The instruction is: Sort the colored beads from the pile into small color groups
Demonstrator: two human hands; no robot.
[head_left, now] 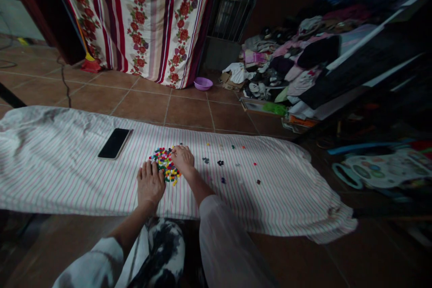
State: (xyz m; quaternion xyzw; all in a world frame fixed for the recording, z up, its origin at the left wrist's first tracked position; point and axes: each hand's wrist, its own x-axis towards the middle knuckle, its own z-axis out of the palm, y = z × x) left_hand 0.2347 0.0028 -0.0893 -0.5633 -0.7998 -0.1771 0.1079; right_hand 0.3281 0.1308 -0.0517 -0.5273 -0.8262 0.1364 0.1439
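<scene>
Pale sleeves [224,234] nearest. Left hand [150,183] laid down, fingers extended, beside mixed bead pile [166,161] on striped cloth [77,180]; right hand [183,158] curled at pile's right edge, pinch unclear. Sideways forearm drag could scatter nearby small clusters [220,163].

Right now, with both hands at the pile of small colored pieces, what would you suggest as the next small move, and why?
I'd probably have the right hand lift one piece from the mixed pile and set it with its color match: small, seemingly single-color groups, like the black cluster, lie spaced out on the striped cloth.
</scene>
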